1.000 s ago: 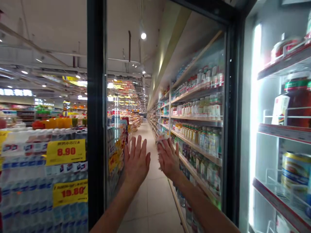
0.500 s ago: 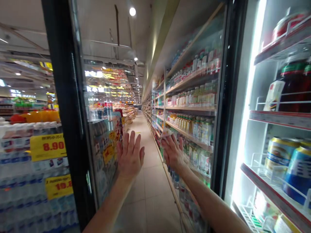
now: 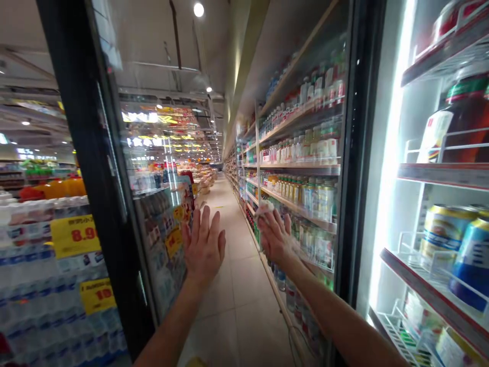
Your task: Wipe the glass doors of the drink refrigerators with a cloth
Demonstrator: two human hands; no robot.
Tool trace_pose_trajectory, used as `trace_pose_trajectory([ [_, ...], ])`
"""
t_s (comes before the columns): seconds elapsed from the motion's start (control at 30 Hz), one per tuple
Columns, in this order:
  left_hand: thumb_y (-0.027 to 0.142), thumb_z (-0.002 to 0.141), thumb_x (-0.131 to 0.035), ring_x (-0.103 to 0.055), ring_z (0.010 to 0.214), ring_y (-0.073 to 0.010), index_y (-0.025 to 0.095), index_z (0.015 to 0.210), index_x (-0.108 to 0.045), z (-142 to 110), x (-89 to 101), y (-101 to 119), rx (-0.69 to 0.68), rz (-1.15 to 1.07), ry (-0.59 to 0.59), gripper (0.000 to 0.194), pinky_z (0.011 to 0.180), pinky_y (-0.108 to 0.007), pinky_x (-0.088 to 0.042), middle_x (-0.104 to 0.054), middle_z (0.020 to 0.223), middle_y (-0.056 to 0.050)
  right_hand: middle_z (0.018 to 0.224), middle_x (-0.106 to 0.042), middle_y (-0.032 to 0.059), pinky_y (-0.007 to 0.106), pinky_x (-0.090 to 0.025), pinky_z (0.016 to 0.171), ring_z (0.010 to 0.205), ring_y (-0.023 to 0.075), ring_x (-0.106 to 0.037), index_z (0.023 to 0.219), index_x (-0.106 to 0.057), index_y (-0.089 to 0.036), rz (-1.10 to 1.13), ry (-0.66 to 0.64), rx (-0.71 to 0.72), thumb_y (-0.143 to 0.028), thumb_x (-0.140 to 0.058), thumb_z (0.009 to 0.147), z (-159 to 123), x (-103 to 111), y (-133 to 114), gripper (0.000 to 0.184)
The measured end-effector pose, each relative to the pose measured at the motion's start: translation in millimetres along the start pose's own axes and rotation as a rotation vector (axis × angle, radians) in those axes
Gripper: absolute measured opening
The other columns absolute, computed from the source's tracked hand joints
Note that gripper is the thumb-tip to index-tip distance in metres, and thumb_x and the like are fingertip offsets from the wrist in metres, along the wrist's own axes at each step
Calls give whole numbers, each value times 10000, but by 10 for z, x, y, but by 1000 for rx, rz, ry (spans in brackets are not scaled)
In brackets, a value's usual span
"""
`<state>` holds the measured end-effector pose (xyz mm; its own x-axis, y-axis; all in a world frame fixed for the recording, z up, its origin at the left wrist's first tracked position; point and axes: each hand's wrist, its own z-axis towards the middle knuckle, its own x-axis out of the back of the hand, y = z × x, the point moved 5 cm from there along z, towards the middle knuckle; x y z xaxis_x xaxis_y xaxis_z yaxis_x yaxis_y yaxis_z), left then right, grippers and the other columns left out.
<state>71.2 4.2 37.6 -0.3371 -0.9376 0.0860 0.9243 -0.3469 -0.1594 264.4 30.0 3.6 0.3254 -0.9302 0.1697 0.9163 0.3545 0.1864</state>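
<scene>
Work appears under way, finished and remaining areas indeterminable: the left hand (image 3: pixel 203 252) is flat, holding nothing visible, and the right hand (image 3: pixel 276 238), fingers partly extended, holds a pale cloth (image 3: pixel 265 206) apparently against the glass door (image 3: pixel 88 153).

Arms (image 3: pixel 327 310) reach forward, left grip (image 3: pixel 203 248) flat, right grip (image 3: pixel 275 235) slanting leftward.

A clear, flat glass door (image 3: pixel 225 168) in a black frame (image 3: pixel 95 173) stands open, its nine-o'clock upright leaning toward eleven. A small, crumpled, whitish wad of cloth or tissue (image 3: pixel 266 206) sits toward four o'clock from the door's centre, partly hidden.
</scene>
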Motion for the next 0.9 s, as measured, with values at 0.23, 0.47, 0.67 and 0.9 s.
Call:
trace_pose_trajectory([
  [0.23, 229, 842, -457, -217, 1338, -237, 236, 1372, -259, 15, 1, 15, 20, -22, -2, 566, 1083, -500, -129, -282, 1425, -82, 1451, -243, 165, 608, -215, 1014, 1341, 289, -219, 1367, -300, -182, -91, 258, -689, -244, -317, 863, -190, 220, 937, 508],
  [0.47, 249, 834, -482, -229, 1335, -239, 229, 1366, -276, -5, -19, -30, 14, -16, -5, 571, 1080, -484, -141, -321, 1410, -97, 1353, -445, 33, 491, -146, 1099, 1342, 230, -234, 1322, -381, -283, 40, 3, 32, -160, -420, 810, -140, -71, -341, 528],
  [0.67, 236, 827, -483, -232, 1334, -235, 228, 1353, -313, -5, -9, -19, 9, -4, 12, 552, 1082, -467, -151, -327, 1407, -93, 1439, -271, 165, 598, -218, 1008, 1330, 305, -244, 1372, -294, -183, -141, 225, -586, -218, -341, 864, -430, 176, 743, 511],
  [0.9, 233, 813, -500, -239, 1332, -231, 219, 1328, -361, -8, -9, -31, 17, -11, -1, 533, 1082, -460, -153, -350, 1395, -102, 1335, -463, 46, 483, -134, 1100, 1351, 227, -208, 1301, -417, -265, 46, 10, -11, -182, -416, 829, -228, -125, -559, 479],
])
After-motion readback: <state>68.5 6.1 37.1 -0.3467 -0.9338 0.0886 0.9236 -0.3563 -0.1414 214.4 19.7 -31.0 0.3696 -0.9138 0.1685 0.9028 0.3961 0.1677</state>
